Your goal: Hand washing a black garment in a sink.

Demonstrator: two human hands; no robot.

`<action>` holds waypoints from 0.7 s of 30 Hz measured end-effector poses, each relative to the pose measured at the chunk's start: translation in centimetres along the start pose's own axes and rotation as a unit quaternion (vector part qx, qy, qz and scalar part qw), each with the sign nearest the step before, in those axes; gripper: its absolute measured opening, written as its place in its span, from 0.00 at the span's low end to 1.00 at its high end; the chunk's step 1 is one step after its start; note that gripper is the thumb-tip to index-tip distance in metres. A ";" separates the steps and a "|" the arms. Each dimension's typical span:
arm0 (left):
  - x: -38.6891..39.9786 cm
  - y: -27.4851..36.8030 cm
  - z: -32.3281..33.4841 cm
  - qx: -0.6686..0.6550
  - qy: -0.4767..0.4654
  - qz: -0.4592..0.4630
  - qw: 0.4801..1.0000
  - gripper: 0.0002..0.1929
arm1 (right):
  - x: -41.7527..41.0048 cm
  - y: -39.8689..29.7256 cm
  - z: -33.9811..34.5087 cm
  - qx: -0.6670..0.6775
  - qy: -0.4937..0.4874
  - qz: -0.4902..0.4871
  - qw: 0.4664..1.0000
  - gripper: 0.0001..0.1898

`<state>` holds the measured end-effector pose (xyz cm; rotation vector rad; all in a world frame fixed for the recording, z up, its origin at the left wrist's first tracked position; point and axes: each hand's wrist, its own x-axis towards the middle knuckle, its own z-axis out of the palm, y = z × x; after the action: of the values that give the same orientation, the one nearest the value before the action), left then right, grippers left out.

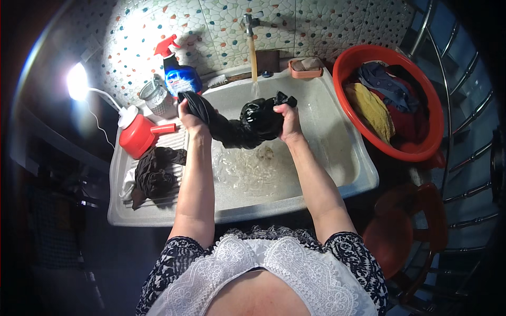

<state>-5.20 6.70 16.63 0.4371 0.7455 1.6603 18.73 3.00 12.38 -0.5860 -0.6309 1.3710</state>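
Observation:
A wet black cloth (237, 130) stretches between my two hands above a pale sink basin (332, 150). My left hand (192, 116) grips its twisted end over the ribbed drainboard's edge. On the right, my right hand (288, 120) is closed on the other end, where the cloth bulges and shines. Water runs from a metal faucet (248, 25) just behind the cloth. Shallow water with bubbles lies in the basin below. A dark crumpled cloth (156, 173) rests on the drainboard, to the left of my left forearm.
Behind the drainboard stand a blue spray bottle with red trigger (182, 81), a textured cup (157, 100) and a red plastic dipper (136, 136). A soap dish (305, 72) and a brush (217, 81) sit on the back ledge. Right is a red tub (340, 98) of clothes; a lit lamp (78, 81) stands left.

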 end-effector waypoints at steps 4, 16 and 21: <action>0.8 -0.6 -2.0 0.003 0.012 -0.031 0.999 0.18 | 0.6 1.3 -1.4 -0.035 0.008 0.045 0.998 0.09; -3.8 3.8 6.4 -0.093 -0.258 0.028 0.961 0.24 | -0.1 0.7 -1.2 0.113 -0.134 0.098 0.980 0.28; -3.8 4.3 7.0 -0.140 -0.260 0.038 0.955 0.21 | 0.1 0.6 -1.7 0.160 -0.130 0.055 0.977 0.26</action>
<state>-2.93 4.31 24.99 0.6695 0.1015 1.5916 19.48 3.16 10.76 -0.1859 -0.5753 1.6305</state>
